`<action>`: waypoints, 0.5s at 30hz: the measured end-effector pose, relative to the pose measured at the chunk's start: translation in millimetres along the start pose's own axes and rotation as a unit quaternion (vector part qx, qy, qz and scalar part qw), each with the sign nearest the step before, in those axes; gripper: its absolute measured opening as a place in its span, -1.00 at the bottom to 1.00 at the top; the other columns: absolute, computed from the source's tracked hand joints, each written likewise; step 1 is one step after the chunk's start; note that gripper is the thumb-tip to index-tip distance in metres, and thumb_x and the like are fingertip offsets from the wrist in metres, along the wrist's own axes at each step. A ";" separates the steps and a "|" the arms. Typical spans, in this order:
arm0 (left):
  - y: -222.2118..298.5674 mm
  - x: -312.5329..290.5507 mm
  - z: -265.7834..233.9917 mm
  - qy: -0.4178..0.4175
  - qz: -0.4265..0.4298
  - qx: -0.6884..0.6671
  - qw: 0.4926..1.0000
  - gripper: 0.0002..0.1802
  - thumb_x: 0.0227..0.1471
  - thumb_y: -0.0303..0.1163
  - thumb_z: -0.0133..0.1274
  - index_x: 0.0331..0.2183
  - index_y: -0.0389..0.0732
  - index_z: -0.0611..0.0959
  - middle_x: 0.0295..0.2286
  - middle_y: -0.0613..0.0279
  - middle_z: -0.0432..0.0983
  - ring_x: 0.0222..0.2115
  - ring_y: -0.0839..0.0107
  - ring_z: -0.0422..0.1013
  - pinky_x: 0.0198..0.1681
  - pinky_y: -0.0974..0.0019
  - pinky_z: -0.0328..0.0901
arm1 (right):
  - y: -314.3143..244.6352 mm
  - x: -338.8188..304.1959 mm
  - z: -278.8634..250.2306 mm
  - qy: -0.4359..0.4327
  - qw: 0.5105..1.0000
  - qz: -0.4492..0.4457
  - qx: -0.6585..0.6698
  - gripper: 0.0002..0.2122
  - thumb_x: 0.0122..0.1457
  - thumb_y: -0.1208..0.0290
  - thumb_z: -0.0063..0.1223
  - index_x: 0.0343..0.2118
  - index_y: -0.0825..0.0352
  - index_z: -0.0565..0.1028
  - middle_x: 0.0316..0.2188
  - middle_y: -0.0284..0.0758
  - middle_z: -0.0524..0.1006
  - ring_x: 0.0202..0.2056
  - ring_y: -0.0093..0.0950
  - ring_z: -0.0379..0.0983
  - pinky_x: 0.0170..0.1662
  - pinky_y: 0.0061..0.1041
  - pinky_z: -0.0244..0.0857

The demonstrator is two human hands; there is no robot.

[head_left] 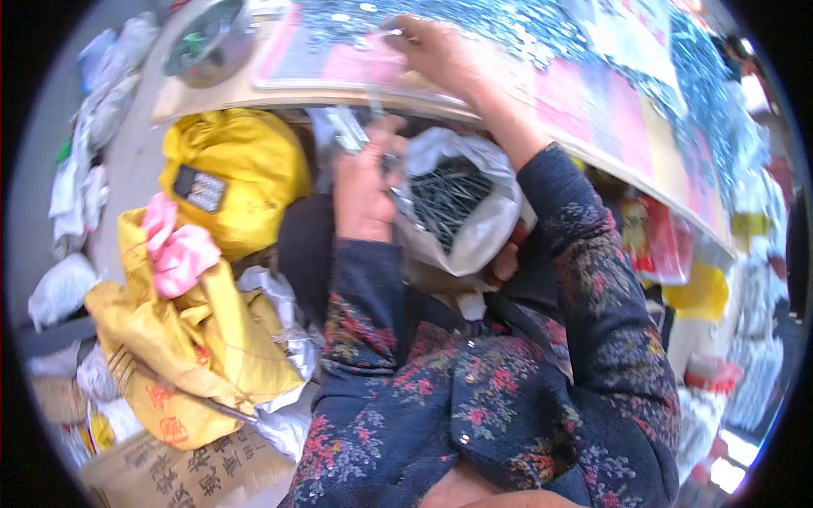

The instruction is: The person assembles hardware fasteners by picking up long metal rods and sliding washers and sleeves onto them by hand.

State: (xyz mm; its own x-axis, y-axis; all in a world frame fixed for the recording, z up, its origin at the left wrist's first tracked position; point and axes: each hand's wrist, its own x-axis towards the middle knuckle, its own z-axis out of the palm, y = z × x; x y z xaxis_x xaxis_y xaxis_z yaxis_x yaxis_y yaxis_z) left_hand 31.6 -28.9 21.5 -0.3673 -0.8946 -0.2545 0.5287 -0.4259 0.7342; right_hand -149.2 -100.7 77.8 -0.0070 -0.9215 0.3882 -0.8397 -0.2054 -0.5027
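Observation:
My left hand (pixel 366 188) is raised at the table's near edge, its fingers curled around blurred silvery metal pieces (pixel 347 129) that stick up past the thumb. Over the table, my right hand (pixel 440 57) pinches a small shiny metal piece (pixel 393 32) between thumb and fingertips. Just right of my left hand, a white plastic bag (pixel 500 173) stands with its mouth open at my lap. Long, thin grey metal rods (pixel 447 199), like nails or screws, fill it. Beyond my right hand, many small silvery metal parts (pixel 500 30) lie spread on the table (pixel 339 63).
A round metal bowl (pixel 212 72) sits at the table's left end. Below it are a yellow bag (pixel 241 161), a yellow woven sack (pixel 161 364), a pink cloth (pixel 174 245) and a brown carton (pixel 186 474). Metal parts are heaped along the table's right side.

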 end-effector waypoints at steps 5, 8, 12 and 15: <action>-7.7 -20.5 7.3 0.057 -0.032 0.047 0.997 -0.83 0.02 -0.47 0.00 -0.31 -0.26 0.61 -0.54 0.31 0.48 -0.66 0.65 0.27 -0.76 0.59 0.04 | 48.9 25.6 63.8 0.100 0.979 -0.011 -0.176 -0.89 0.09 0.42 -0.10 -0.41 0.33 0.42 -0.36 -0.07 0.45 -0.33 -0.04 0.44 -0.30 -0.09 0.31; -10.3 -25.1 13.1 -0.003 -0.046 0.018 0.999 -0.81 0.10 -0.42 0.00 -0.27 -0.31 0.60 -0.60 0.35 0.42 -0.72 0.67 0.23 -0.78 0.61 0.02 | 57.9 20.4 47.6 0.116 0.982 -0.008 -0.150 -0.86 0.09 0.39 -0.05 -0.41 0.35 0.47 -0.43 -0.07 0.49 -0.39 -0.09 0.46 -0.36 -0.15 0.32; -14.7 -25.3 10.8 -0.046 -0.036 0.036 0.998 -0.76 0.12 -0.34 0.03 -0.26 -0.33 0.59 -0.60 0.36 0.42 -0.71 0.72 0.20 -0.76 0.66 -0.01 | 31.6 -13.7 17.9 0.064 0.986 0.101 0.117 -0.78 0.10 0.29 0.07 -0.45 0.39 0.51 -0.72 -0.27 0.43 -0.64 -0.42 0.39 -0.52 -0.45 0.23; -6.4 -25.9 14.1 -0.074 -0.040 0.081 0.993 -0.74 0.12 -0.30 0.05 -0.24 -0.28 0.60 -0.60 0.42 0.41 -0.72 0.75 0.19 -0.75 0.65 -0.02 | 7.7 -46.8 -4.6 0.005 0.928 0.199 0.315 -0.78 0.13 0.31 0.08 -0.45 0.40 0.52 -0.74 -0.39 0.39 -0.71 -0.59 0.26 -0.59 -0.55 0.11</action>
State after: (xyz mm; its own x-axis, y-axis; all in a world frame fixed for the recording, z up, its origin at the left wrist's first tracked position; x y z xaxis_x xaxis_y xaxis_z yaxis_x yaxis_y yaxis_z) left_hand 26.9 -1.1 32.3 -0.5179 -0.8242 -0.2291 0.3680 -0.4565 0.8101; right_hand -157.9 -57.6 59.3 -0.2563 -0.9633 0.0802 -0.2862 -0.0036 -0.9581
